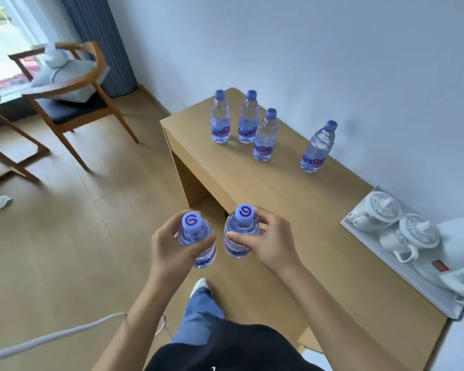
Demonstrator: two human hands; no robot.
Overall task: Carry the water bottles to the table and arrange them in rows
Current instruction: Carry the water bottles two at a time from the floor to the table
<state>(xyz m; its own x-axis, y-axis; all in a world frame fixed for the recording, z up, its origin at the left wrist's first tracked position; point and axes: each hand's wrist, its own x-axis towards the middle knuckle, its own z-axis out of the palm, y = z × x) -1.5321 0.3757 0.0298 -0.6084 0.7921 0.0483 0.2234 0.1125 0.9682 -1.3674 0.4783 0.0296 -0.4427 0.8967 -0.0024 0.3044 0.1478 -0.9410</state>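
each hand grips a water bottle upright: left hand (169, 247) one, right hand (265, 242) another, before the wooden table (292, 210) bearing four bottles (265, 135).

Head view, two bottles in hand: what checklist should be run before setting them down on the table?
1. Left hand grips its bottle: ok.
2. Right hand grips its bottle: ok.
3. Both carried bottles capped: ok.
4. Bare table surface in front of the four standing bottles: ok.
5. Standing bottles form a straight row: not ok, spacing uneven.
6. Tea set tray apart from likely placement spot: ok.
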